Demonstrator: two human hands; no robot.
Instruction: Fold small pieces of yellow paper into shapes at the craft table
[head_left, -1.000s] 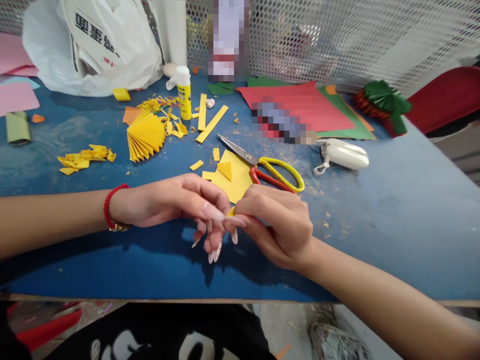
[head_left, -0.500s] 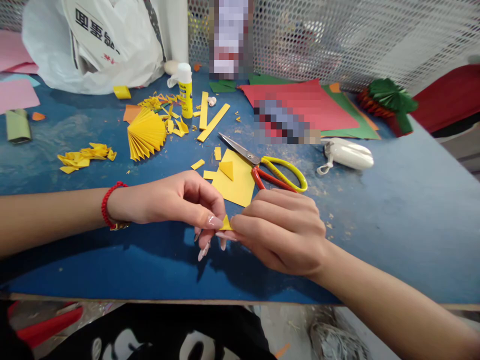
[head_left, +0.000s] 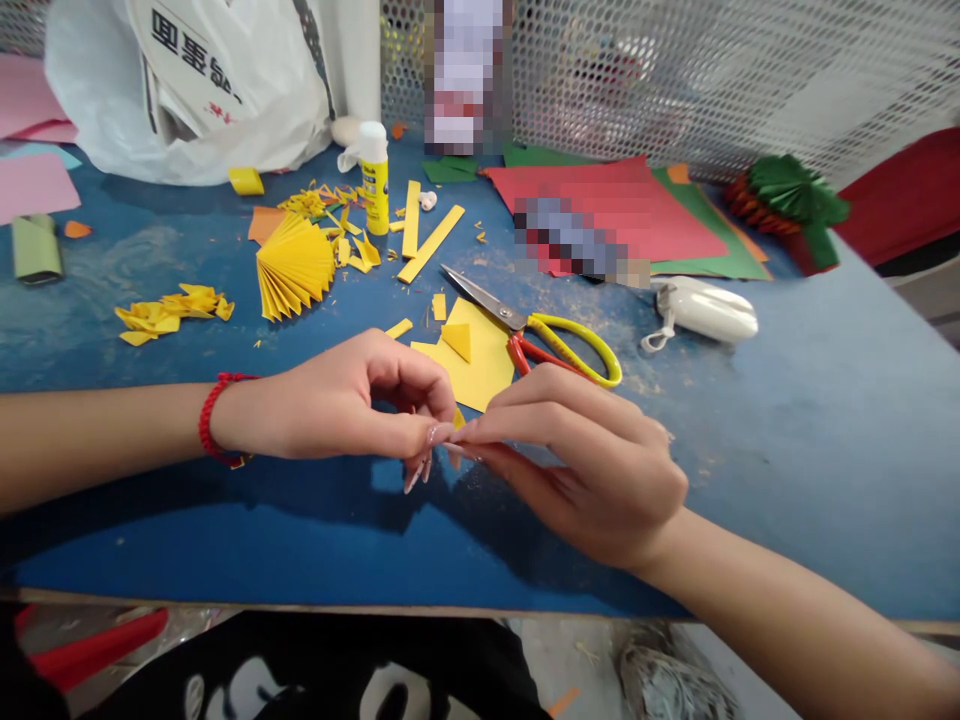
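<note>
Both hands meet above the front of the blue table, pinching a small folded piece of yellow paper (head_left: 459, 420) that is mostly hidden by the fingers. My left hand (head_left: 349, 395), with a red braided bracelet at the wrist, grips it between thumb and forefinger. From the other side, my right hand (head_left: 577, 450) presses its fingertips on the same piece. Just beyond them lies a yellow paper sheet (head_left: 484, 370) with a small yellow triangle (head_left: 457, 341) on top. Scissors (head_left: 517, 325) with one yellow and one red handle rest partly over that sheet, blades apart.
A glue stick (head_left: 374, 180) stands behind yellow strips (head_left: 431, 245) and a pleated yellow fan (head_left: 295, 268). Folded yellow pieces (head_left: 172, 315) lie at left. Farther back are a white plastic bag (head_left: 97, 110), red paper (head_left: 660, 200) and a white oval object (head_left: 707, 308) with a loop.
My right hand has turned and its fingers have lifted and straightened somewhat. The fingertips now cover more of the yellow piece. The whole view has shifted slightly.
</note>
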